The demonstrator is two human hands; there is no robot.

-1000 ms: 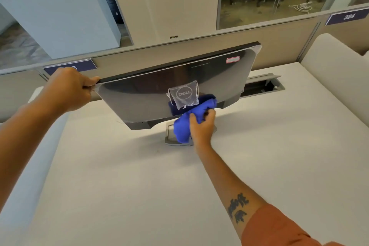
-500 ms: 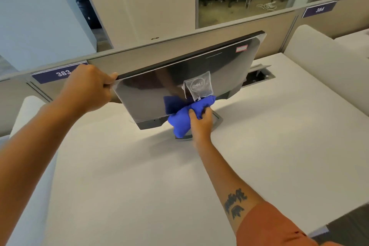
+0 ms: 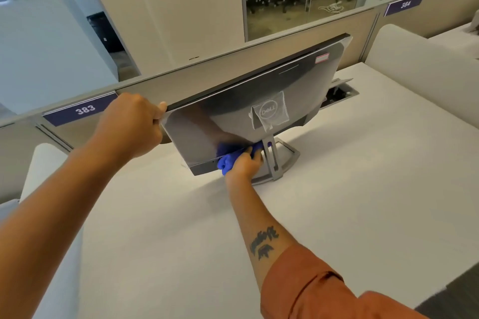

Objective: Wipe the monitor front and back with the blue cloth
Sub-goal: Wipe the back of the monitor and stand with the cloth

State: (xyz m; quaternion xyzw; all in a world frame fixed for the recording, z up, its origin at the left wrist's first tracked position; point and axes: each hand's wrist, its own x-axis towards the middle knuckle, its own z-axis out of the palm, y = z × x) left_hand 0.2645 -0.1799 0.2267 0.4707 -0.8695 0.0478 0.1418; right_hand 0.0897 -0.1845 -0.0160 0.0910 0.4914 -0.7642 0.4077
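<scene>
Cloth (image 3: 226, 162) in R hand (image 3: 245, 164), monitor (image 3: 233, 111) back.

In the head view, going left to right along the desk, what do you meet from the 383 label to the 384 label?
383 label → left hand on the monitor corner → blue cloth in the right hand → stand base → cable hatch → 384 label.

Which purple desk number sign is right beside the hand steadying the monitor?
The 383 sign, just left of the left hand. The 384 sign sits far right.
</scene>
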